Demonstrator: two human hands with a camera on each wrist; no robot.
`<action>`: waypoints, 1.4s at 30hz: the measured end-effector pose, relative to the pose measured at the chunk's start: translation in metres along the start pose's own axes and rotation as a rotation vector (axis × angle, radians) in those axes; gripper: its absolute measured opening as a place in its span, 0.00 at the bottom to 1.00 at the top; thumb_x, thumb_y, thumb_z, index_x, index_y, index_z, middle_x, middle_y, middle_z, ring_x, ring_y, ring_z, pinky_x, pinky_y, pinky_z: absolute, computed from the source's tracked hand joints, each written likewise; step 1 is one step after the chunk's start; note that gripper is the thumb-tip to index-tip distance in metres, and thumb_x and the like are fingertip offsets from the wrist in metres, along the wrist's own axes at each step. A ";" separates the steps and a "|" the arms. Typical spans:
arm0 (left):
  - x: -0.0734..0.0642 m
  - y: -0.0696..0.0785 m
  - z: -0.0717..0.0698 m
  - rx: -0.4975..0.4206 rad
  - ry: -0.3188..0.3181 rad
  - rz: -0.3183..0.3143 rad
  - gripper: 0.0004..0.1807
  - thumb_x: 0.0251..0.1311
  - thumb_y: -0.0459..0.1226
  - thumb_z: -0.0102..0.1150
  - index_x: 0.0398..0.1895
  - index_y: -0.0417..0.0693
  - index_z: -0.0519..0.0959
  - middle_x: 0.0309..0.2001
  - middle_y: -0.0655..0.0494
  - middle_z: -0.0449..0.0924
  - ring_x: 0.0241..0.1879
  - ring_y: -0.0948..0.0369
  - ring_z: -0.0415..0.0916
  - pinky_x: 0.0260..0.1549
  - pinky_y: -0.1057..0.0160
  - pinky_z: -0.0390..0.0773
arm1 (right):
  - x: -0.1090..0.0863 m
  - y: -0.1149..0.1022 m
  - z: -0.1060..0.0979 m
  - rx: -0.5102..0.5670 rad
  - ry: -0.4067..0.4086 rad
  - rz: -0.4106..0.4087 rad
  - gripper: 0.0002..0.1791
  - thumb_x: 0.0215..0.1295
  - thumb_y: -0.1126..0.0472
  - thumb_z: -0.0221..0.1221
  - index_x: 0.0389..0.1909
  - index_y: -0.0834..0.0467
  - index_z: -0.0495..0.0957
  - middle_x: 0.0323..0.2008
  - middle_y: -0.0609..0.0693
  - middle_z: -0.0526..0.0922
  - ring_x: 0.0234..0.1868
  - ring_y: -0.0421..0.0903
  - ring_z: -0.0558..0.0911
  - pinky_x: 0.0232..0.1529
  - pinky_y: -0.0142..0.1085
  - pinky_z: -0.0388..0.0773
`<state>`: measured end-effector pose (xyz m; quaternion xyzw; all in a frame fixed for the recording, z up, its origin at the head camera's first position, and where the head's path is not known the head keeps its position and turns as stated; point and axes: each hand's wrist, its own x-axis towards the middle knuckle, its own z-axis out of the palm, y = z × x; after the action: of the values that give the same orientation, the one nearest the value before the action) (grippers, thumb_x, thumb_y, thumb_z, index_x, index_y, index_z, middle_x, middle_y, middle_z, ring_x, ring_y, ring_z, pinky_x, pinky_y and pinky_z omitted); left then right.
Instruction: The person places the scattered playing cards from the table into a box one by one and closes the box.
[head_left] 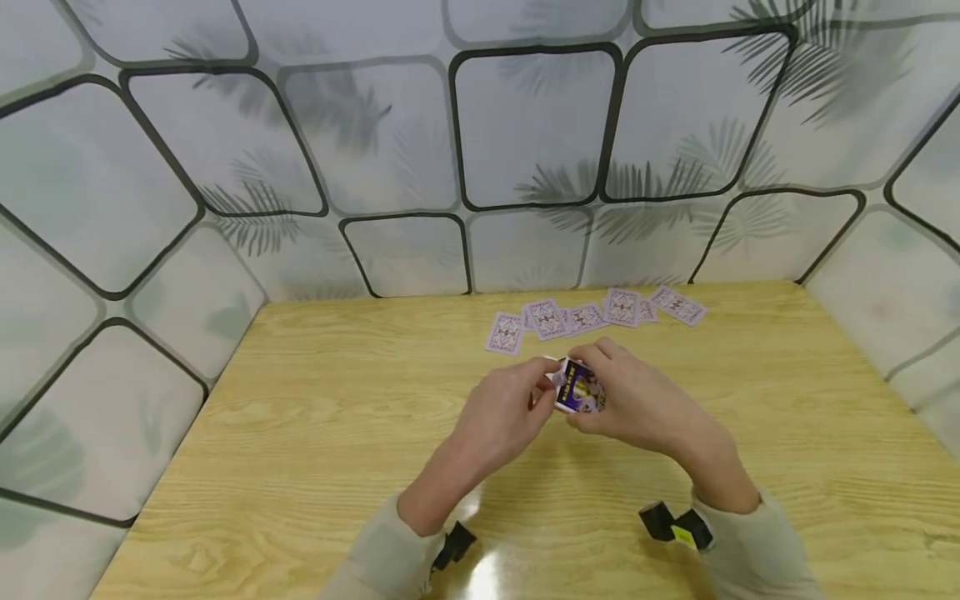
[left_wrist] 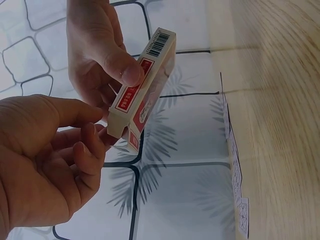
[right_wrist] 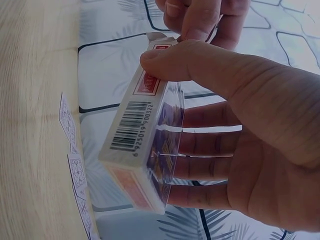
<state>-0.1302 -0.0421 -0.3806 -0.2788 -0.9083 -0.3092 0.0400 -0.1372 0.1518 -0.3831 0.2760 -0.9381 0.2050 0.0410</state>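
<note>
A small playing card box [head_left: 581, 389] is held above the table between both hands. My right hand [head_left: 648, 404] grips it, thumb on the narrow barcode side [right_wrist: 131, 125] and fingers stretched along the opposite side in the right wrist view. At the box's other end, my left hand [head_left: 498, 412] has its fingers curled and pinches the end near a raised flap [left_wrist: 117, 125]. The left wrist view shows white card sides with a red label [left_wrist: 134, 92]. Whether cards are inside cannot be made out.
Several purple-patterned playing cards [head_left: 546, 319] lie in a loose row, some overlapping, near the back edge of the wooden table [head_left: 315, 417]. Behind and at both sides rise patterned fabric walls [head_left: 532, 125]. Each sleeve carries a black wrist device [head_left: 675, 525].
</note>
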 end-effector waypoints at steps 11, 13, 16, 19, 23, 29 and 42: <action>-0.002 -0.001 -0.005 -0.032 0.001 0.005 0.16 0.65 0.34 0.50 0.55 0.45 0.75 0.39 0.52 0.85 0.22 0.70 0.74 0.17 0.76 0.70 | 0.001 -0.002 0.000 -0.003 0.019 -0.007 0.35 0.46 0.51 0.72 0.53 0.60 0.71 0.43 0.51 0.74 0.36 0.41 0.74 0.35 0.34 0.76; -0.003 -0.002 -0.005 -0.051 0.004 -0.005 0.15 0.66 0.35 0.50 0.54 0.46 0.76 0.38 0.53 0.84 0.20 0.71 0.71 0.16 0.74 0.69 | 0.000 -0.002 0.001 0.000 0.014 0.003 0.35 0.46 0.51 0.72 0.53 0.60 0.71 0.42 0.50 0.74 0.35 0.40 0.74 0.34 0.32 0.76; -0.003 -0.005 -0.007 -0.071 0.033 -0.012 0.13 0.67 0.36 0.50 0.52 0.46 0.76 0.37 0.55 0.84 0.19 0.71 0.69 0.16 0.73 0.69 | -0.001 -0.002 0.002 0.010 0.013 0.009 0.35 0.46 0.51 0.72 0.53 0.61 0.71 0.42 0.51 0.74 0.34 0.40 0.73 0.32 0.31 0.75; -0.002 -0.009 -0.010 -0.086 0.073 -0.020 0.12 0.66 0.35 0.51 0.50 0.46 0.77 0.36 0.56 0.83 0.19 0.69 0.68 0.15 0.72 0.68 | 0.000 -0.001 0.001 0.011 0.019 0.012 0.35 0.45 0.52 0.72 0.53 0.62 0.71 0.42 0.51 0.74 0.34 0.40 0.73 0.31 0.30 0.74; 0.000 -0.015 -0.013 -0.107 0.098 -0.051 0.11 0.65 0.34 0.52 0.49 0.47 0.78 0.35 0.56 0.83 0.18 0.68 0.67 0.15 0.71 0.68 | 0.000 -0.001 0.000 -0.007 0.006 0.025 0.36 0.46 0.50 0.72 0.54 0.61 0.71 0.43 0.51 0.74 0.34 0.40 0.74 0.32 0.30 0.75; 0.006 -0.029 -0.012 -0.106 0.099 -0.105 0.11 0.66 0.35 0.50 0.49 0.47 0.78 0.36 0.56 0.82 0.21 0.67 0.69 0.17 0.70 0.70 | 0.000 -0.001 -0.001 -0.011 0.000 0.035 0.36 0.47 0.49 0.71 0.55 0.60 0.70 0.44 0.51 0.75 0.35 0.41 0.73 0.33 0.32 0.74; 0.032 -0.078 -0.010 -0.148 -0.077 -0.279 0.13 0.65 0.37 0.51 0.50 0.42 0.76 0.42 0.48 0.80 0.37 0.57 0.76 0.31 0.62 0.75 | -0.004 -0.003 -0.006 0.021 -0.004 0.039 0.36 0.47 0.50 0.71 0.56 0.60 0.70 0.43 0.50 0.74 0.34 0.40 0.73 0.32 0.31 0.73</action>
<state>-0.1991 -0.0836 -0.4063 -0.1639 -0.9138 -0.3669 -0.0587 -0.1327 0.1540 -0.3778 0.2583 -0.9412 0.2152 0.0322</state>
